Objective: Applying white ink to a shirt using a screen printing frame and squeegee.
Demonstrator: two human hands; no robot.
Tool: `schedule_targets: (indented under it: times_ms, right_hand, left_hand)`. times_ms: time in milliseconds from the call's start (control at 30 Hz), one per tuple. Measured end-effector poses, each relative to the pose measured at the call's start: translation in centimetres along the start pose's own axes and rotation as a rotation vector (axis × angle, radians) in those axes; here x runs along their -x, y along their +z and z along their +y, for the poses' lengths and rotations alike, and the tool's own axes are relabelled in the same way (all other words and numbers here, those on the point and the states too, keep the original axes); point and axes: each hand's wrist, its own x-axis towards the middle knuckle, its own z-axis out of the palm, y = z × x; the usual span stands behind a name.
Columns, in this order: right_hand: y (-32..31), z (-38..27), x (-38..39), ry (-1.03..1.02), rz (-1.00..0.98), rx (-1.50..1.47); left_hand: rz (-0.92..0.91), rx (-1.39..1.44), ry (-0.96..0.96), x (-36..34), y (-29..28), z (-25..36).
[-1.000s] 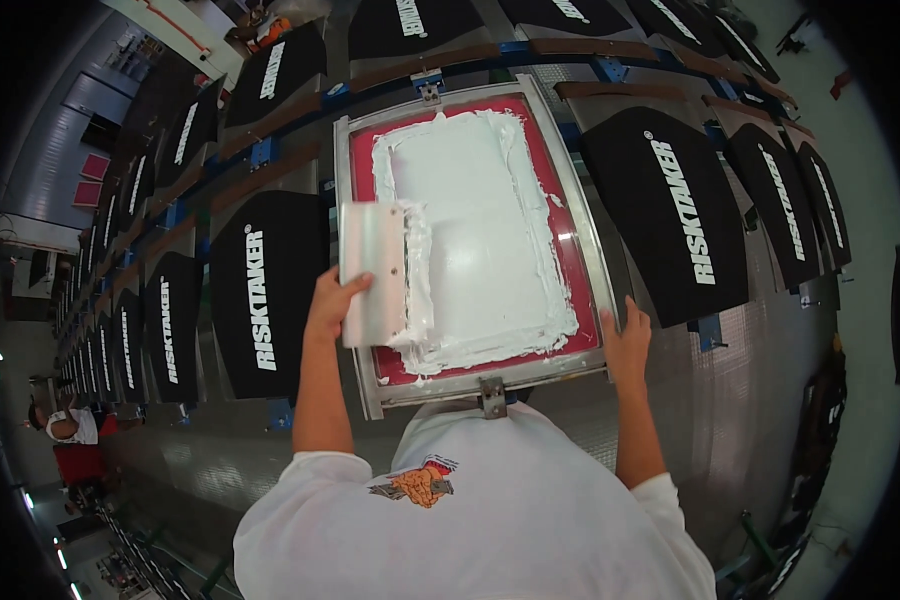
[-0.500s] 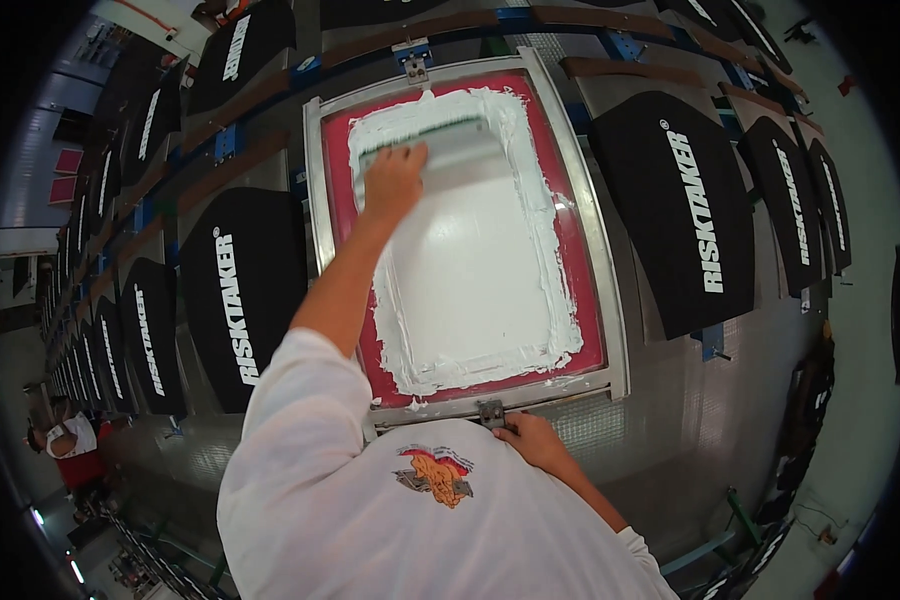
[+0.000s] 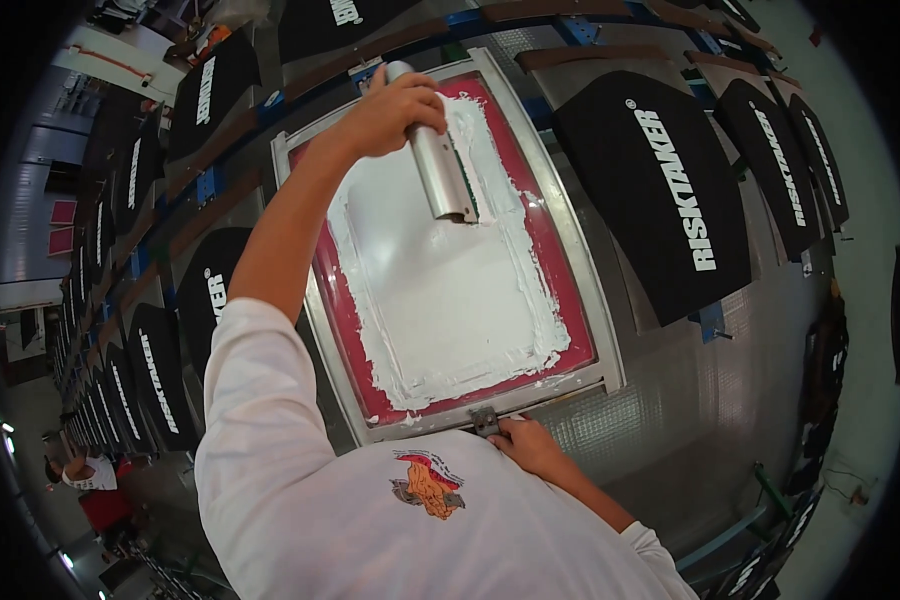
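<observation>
My left hand (image 3: 402, 112) is wrapped round a metal squeegee (image 3: 436, 180) with a green blade at the far end of a printing screen. The squeegee slants lengthwise, its blade side toward the right; whether it touches the ink I cannot tell. Thick white ink (image 3: 420, 310) covers the middle of the screen, with rough ridges round it and a red border (image 3: 576, 345) outside. A pale metal frame (image 3: 562, 391) surrounds the screen. By its near edge, my right hand (image 3: 532, 446) has its fingers curled at a small metal clamp (image 3: 484, 421).
Black fabric pieces (image 3: 660, 120) with white lettering lie on metal boards to the right, with more rows (image 3: 155, 375) at the left. Brown strips and blue brackets (image 3: 710, 322) run along the boards. Another person (image 3: 92, 472) is far off at the lower left.
My left hand has turned the squeegee from crosswise to lengthwise at the far end of the screen. The right hand stays by the clamp. The whole view has shifted and tilted slightly.
</observation>
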Motion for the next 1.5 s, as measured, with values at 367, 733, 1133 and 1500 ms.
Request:
schedule_targets:
  times_ms: [367,733,1133,1500]
  right_hand:
    - [-0.1,-0.3,0.3,0.086,-0.016,-0.027]
    - [-0.3,0.7,-0.7,-0.074,-0.049,0.033]
    - [-1.5,-0.1,-1.6,-0.039,-0.139,0.199]
    - [-1.6,0.3,-1.5,-0.054,-0.116,0.189]
  left_hand:
    - [-0.209,0.052,-0.062,-5.3,3.7,-2.1]
    - [-0.373,0.1,-0.462,3.0,-3.0,-0.1]
    - [0.172,0.424,-1.398,14.7,-1.3,2.7]
    - [0.096,0.498,-1.333,11.3,0.1,4.5]
